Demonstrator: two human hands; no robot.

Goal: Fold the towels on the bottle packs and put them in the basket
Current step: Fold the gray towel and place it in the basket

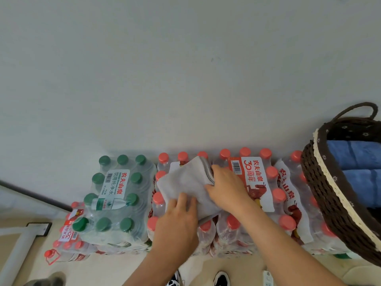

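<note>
Left fingers [182, 201] lie straight and close together, flat on the near edge of the towel [185, 180], with the left hand [177, 217] palm-down behind them. The right hand [226, 188] grips the towel's right edge, where several stacked layers show as thin grey lines: its thumb [209, 188] lies across the top face, and its fingers curl at that layered edge, their tips partly hidden. The towel is pale grey, soft and matt, folded into a rough, slightly skewed rectangle. It lies between the two hands, under both, on top of the red-capped packs [257, 182]. These are clear bottles in glossy, wrinkled shrink film with round red caps and white-and-red printed labels, set in a row against the wall [185, 69]. Just to the left, a green-capped pack [115, 195] of the same film-wrapped build sits stacked on more red-capped bottles. At the right, well apart from the hands, the basket [317, 182] rests on the packs. It is dark brown wicker with a looped handle, a cream lace rim and a dark lining dotted with small flowers. Two blue towels [354, 157], folded into soft blocks, lie side by side inside it.
</note>
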